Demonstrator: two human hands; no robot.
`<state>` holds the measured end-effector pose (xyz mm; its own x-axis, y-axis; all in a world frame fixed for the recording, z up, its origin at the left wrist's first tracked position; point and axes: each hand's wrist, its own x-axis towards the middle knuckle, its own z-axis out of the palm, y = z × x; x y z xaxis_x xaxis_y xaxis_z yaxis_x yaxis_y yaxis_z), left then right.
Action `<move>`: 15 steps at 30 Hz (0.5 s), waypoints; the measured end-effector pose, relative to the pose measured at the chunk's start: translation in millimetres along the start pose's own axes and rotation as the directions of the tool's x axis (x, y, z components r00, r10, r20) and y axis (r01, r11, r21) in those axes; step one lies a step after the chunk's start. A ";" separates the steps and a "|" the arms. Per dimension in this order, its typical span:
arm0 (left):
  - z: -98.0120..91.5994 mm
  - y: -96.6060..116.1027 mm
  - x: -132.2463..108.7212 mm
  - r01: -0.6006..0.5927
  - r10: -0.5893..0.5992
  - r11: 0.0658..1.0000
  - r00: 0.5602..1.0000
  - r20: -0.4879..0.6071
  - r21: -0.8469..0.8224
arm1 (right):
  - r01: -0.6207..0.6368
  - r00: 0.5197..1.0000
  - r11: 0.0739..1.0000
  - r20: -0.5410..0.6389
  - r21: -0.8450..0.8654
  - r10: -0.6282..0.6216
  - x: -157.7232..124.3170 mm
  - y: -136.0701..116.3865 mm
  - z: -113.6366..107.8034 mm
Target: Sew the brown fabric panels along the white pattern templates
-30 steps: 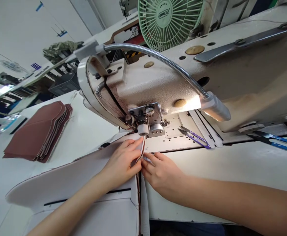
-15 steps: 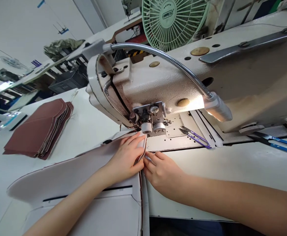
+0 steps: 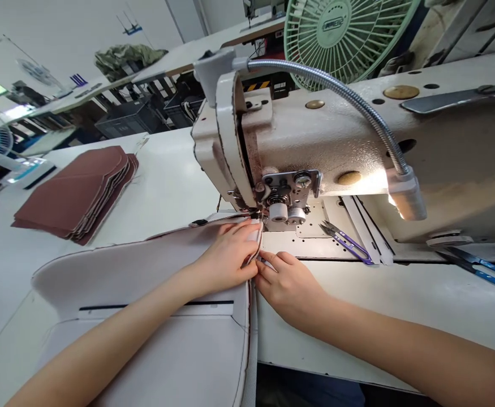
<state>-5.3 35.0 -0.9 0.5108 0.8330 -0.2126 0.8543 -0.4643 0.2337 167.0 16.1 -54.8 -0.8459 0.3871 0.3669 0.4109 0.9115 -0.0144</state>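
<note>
A large white padded fabric panel [image 3: 145, 282] lies on the sewing table, its right edge running up to the presser foot [image 3: 279, 212] of a cream sewing machine [image 3: 336, 135]. My left hand [image 3: 230, 257] rests on the panel's edge with fingers pressed together, pinching the edge and a white strip [image 3: 252, 350] that hangs down off the table front. My right hand [image 3: 287, 282] lies just to the right of the seam, fingertips pinched against the same edge, touching my left hand.
A stack of dark red cut pieces [image 3: 77, 192] lies at the far left of the table. Purple thread snips [image 3: 347, 242] lie on the machine bed, blue-handled scissors [image 3: 485, 268] at the right. A gooseneck lamp [image 3: 404, 189] and a green fan [image 3: 344, 34] stand above.
The view has shifted left, so the machine sits further right in frame. Both hands have crept forward with the panel edge toward the presser foot and stay pinched together.
</note>
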 end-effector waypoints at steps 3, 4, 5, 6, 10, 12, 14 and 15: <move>1.4 -0.4 -0.7 0.000 -0.001 1.000 1.000 -0.009 -0.016 | 0.001 1.000 1.000 -0.012 -0.010 -0.001 -0.8 0.5 1.5; 1.7 -0.6 -0.8 0.001 -0.001 1.000 1.000 -0.011 -0.020 | 0.003 1.000 1.000 -0.013 -0.012 -0.003 -1.0 1.1 1.8; 1.9 -0.8 -0.7 0.002 -0.002 1.000 1.000 -0.014 -0.025 | 0.005 1.000 1.000 -0.013 -0.015 -0.005 -1.1 1.8 1.9; 1.9 -1.1 -0.4 0.002 -0.003 0.999 1.000 -0.018 -0.032 | 0.004 1.000 1.000 -0.014 -0.019 -0.004 -1.1 2.6 2.0; 1.2 -2.6 2.2 0.008 -0.011 0.998 0.999 -0.043 -0.063 | -0.014 0.999 0.998 -0.042 -0.054 0.011 -1.0 4.6 3.0; 1.7 -3.5 2.6 0.012 -0.016 0.998 0.998 -0.068 -0.067 | -0.007 0.999 0.997 -0.049 -0.076 0.004 -1.9 1.9 3.9; 3.2 -4.2 1.6 -0.001 -0.005 0.998 0.995 -0.099 -0.060 | 0.019 0.999 0.995 -0.042 -0.101 -0.024 -3.8 -4.0 4.8; 4.2 -4.4 0.8 -0.010 0.004 0.998 0.994 -0.113 -0.055 | 0.032 0.999 0.993 -0.037 -0.112 -0.037 -4.9 -7.6 5.3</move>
<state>-8.3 36.4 -6.1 0.5001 0.8598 -0.1034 0.8425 -0.4554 0.2876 166.3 8.0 -61.4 -0.8472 0.3478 0.4016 0.4188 0.9024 0.1020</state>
